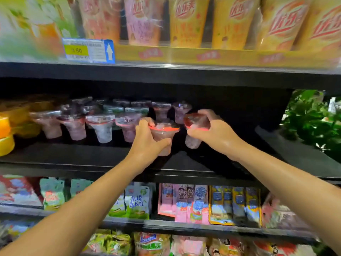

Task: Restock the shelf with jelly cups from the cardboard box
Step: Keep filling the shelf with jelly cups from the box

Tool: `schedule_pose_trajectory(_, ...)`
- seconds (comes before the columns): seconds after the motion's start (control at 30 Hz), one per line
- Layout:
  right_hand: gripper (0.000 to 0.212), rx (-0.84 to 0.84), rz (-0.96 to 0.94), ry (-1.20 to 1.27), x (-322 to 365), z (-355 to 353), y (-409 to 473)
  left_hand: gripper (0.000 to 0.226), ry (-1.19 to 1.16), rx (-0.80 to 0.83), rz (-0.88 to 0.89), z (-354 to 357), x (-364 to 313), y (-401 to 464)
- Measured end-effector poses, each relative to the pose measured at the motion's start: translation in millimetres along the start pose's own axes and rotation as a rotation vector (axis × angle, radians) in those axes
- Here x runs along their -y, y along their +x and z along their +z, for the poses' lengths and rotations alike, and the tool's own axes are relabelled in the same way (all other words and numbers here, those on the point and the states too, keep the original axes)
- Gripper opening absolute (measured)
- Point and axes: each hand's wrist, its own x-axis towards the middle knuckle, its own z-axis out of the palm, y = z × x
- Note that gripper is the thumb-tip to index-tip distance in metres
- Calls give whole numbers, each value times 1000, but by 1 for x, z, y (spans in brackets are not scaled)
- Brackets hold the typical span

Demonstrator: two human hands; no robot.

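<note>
Both my arms reach up to the dark middle shelf (103, 156). My left hand (145, 139) grips a clear jelly cup (163, 134) with a red rim, thumb round its stem and fingers over the lid edge. My right hand (212, 130) holds a second jelly cup (194, 126) from above, tilted, its red lid facing left. Both cups are just above the shelf surface, right of a row of several similar jelly cups (100, 127). Two more cups (181, 112) stand behind. The cardboard box is out of view.
Tall yellow and pink drink cups (186, 21) fill the upper shelf, with a price tag (88, 50) on its edge. Orange cups (7, 133) sit at the far left of the middle shelf. Snack packets (184, 204) hang below. A green plant (313, 119) stands right.
</note>
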Motion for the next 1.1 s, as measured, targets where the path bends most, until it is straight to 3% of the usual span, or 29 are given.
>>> schedule_pose_trajectory(0.23,69,62,26,-146,-11,14,21,44,58,51,9,14,27,28)
schedule_pose_trajectory(0.57,75,155,63,-229,-18,7,36,61,124,-35,17,21,32,33)
schedule_pose_trajectory(0.7,77,168,61,-214,-23,9,36,49,118,-36,18,21,21,23)
schedule_pose_trajectory(0.8,89,107,54,-125,-31,13,35,43,130,1,-10,19,12,16)
schedule_pose_trajectory(0.97,102,-10,54,-11,-41,17,31,62,117,-1,-14,11,3,9)
schedule_pose_trajectory(1.1,74,-109,42,75,-54,12,15,58,155,3,44,1,3,-9)
